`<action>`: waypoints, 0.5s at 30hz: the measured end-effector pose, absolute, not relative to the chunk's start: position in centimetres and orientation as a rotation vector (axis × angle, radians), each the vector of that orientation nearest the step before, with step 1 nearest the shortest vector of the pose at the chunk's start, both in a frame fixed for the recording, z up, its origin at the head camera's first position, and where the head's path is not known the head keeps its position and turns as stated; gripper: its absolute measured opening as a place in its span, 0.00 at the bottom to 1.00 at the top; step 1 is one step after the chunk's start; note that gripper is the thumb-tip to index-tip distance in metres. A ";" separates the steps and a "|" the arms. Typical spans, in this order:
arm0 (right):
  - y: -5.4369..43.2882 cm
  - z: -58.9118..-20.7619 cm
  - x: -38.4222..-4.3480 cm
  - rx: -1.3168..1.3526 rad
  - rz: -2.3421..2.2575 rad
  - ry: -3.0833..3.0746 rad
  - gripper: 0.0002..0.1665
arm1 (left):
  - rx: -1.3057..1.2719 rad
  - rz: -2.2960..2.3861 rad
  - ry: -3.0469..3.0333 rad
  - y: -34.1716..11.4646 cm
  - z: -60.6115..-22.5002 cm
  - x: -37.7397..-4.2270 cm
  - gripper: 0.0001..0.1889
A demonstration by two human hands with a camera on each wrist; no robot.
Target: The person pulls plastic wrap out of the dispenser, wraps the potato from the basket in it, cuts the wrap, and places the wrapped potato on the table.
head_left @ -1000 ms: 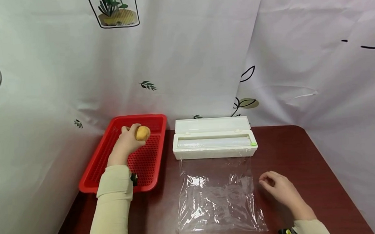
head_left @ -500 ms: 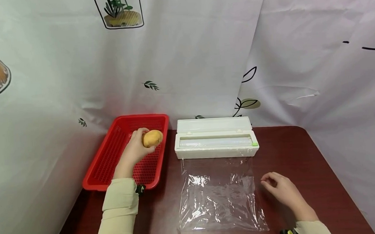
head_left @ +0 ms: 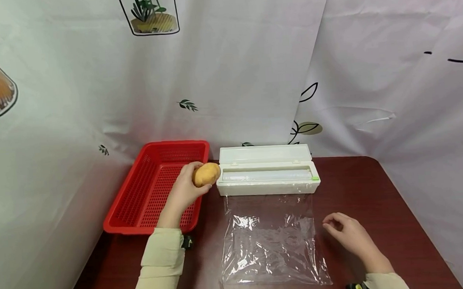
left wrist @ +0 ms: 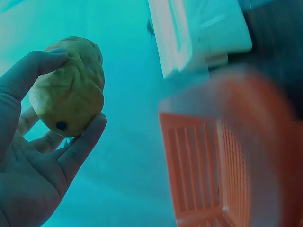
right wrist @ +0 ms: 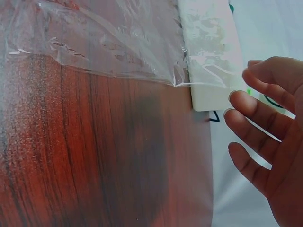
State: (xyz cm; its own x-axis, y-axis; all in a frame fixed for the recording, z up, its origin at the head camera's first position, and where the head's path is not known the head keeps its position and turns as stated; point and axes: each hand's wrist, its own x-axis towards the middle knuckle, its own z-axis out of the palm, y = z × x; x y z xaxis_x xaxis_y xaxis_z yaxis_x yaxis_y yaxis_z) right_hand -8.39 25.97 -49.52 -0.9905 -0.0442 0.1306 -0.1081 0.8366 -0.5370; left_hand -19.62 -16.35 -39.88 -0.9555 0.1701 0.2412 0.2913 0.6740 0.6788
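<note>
My left hand (head_left: 184, 187) holds a lumpy, oval, yellow potato-like thing (head_left: 207, 174) between thumb and fingers, up in the air by the right rim of the red plastic basket (head_left: 113, 224). In the left wrist view the potato-like thing (left wrist: 71, 90) shows folds and one dark spot. A sheet of clear cling film (head_left: 270, 252) lies on the table, drawn out from a white dispenser box (head_left: 268, 188) whose lid stands up. Right of the film, my right hand (head_left: 350, 234) hovers with loosely curled fingers and nothing in it.
The dark red wooden table (head_left: 361, 185) carries the basket at the left and the dispenser at the back. A small green slider (head_left: 315, 178) sits at the dispenser's right end. A white printed curtain (head_left: 231, 74) hangs close behind the table and along both sides.
My left hand has moved right and slightly toward me, carrying the potato-like thing from over the basket to beside the dispenser. The right hand and the film stay put.
</note>
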 end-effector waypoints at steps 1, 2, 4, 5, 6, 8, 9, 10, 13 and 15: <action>26.0 -49.5 -8.4 0.119 0.862 -2.903 0.04 | -0.387 -1.154 -2.723 -16.0 -40.0 -19.5 0.32; 26.0 -49.5 -8.4 0.116 0.864 -2.906 0.04 | -0.400 -1.158 -2.715 -15.6 -40.1 -19.3 0.32; 26.1 -49.5 -8.4 0.109 0.869 -2.911 0.04 | -0.422 -1.171 -2.699 -15.0 -40.4 -19.0 0.32; 26.1 -49.6 -8.4 0.104 0.868 -2.917 0.04 | -0.433 -1.174 -2.691 -14.7 -40.6 -18.8 0.32; 26.2 -49.5 -8.4 0.098 0.872 -2.927 0.03 | -0.439 -1.177 -2.682 -14.4 -40.7 -18.7 0.32; 26.2 -49.5 -8.4 0.086 0.879 -2.942 0.03 | -0.455 -1.184 -2.671 -13.8 -41.0 -18.5 0.32; 26.3 -49.5 -8.4 0.083 0.880 -2.948 0.03 | -0.461 -1.182 -2.669 -13.5 -41.2 -18.4 0.32; 26.3 -49.5 -8.4 0.081 0.880 -2.949 0.03 | -0.468 -1.180 -2.667 -13.2 -41.4 -18.3 0.32; 26.4 -49.5 -8.4 0.088 0.878 -2.938 0.03 | -0.504 -1.154 -2.664 -12.3 -42.0 -18.0 0.31; 26.5 -49.6 -8.3 0.093 0.871 -2.925 0.03 | -0.528 -1.141 -2.675 -11.7 -42.3 -17.8 0.31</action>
